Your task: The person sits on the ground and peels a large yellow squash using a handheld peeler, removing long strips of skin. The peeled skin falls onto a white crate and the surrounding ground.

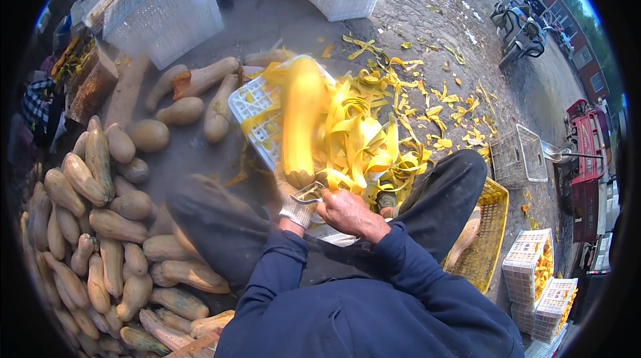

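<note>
A long peeled squash (302, 117), bright yellow, lies lengthwise before me over an upturned white plastic crate (250, 102). My left hand (294, 205), in a knitted work glove, is closed around the squash's near end. Just right of it, my bare right hand (350, 213) grips a metal peeler (308, 192) by its handle. The peeler's head is beside the near end of the squash; whether its blade touches the skin I cannot tell. A thick heap of yellow peel strips (358, 137) covers the crate's right side.
Unpeeled squashes (120, 222) are piled at left. White crates (160, 12) stand at the back. At right are a yellow crate (493, 233) holding a squash (464, 235), an off-white crate (521, 155) and crates of orange pieces (531, 268). Peel scraps (440, 107) litter the ground.
</note>
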Demonstrator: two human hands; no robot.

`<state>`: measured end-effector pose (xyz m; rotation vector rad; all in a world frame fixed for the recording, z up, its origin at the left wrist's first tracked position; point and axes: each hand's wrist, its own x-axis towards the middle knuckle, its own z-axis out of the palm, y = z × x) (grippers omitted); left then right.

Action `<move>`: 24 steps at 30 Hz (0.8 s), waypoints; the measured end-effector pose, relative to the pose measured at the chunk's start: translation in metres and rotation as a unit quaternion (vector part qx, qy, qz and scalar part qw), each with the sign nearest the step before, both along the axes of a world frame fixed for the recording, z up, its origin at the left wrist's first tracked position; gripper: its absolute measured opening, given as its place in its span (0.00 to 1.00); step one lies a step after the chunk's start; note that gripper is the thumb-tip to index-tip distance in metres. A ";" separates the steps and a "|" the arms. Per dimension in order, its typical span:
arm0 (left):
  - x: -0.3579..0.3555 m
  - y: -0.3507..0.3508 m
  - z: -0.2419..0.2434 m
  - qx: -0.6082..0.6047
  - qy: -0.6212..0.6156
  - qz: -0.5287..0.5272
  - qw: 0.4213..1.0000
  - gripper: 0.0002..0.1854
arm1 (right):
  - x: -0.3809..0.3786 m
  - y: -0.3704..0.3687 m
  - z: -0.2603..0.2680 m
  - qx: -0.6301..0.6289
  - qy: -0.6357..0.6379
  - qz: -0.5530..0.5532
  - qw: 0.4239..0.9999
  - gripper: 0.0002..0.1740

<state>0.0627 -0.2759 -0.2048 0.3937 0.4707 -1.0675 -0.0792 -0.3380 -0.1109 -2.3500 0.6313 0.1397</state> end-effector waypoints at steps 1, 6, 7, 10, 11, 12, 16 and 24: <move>0.000 0.002 -0.001 -0.017 -0.010 -0.007 1.000 0.37 | -0.009 0.005 0.007 0.045 0.023 0.039 0.998 0.18; -0.004 0.007 -0.006 0.042 0.018 -0.016 0.999 0.42 | 0.035 -0.064 0.019 -0.007 -0.147 -0.072 0.987 0.21; -0.004 0.007 -0.006 0.067 0.035 -0.026 0.997 0.43 | 0.060 -0.095 0.018 -0.017 -0.179 -0.090 0.980 0.20; -0.003 0.007 -0.003 0.076 0.044 -0.042 0.995 0.46 | 0.138 -0.185 0.005 -0.089 -0.146 -0.136 0.976 0.18; -0.004 0.008 -0.002 0.068 0.057 -0.043 0.995 0.46 | 0.162 -0.209 -0.002 -0.103 -0.124 -0.137 0.977 0.19; -0.003 0.006 -0.001 0.075 0.075 -0.034 0.994 0.47 | 0.179 -0.226 -0.009 -0.136 -0.128 -0.104 0.977 0.19; -0.001 0.002 -0.002 0.115 0.077 -0.029 0.990 0.49 | 0.186 -0.208 -0.038 -0.184 -0.155 -0.021 0.970 0.19; -0.005 -0.001 -0.018 0.037 0.002 0.018 0.999 0.44 | 0.069 -0.046 -0.034 -0.085 -0.138 -0.036 0.986 0.18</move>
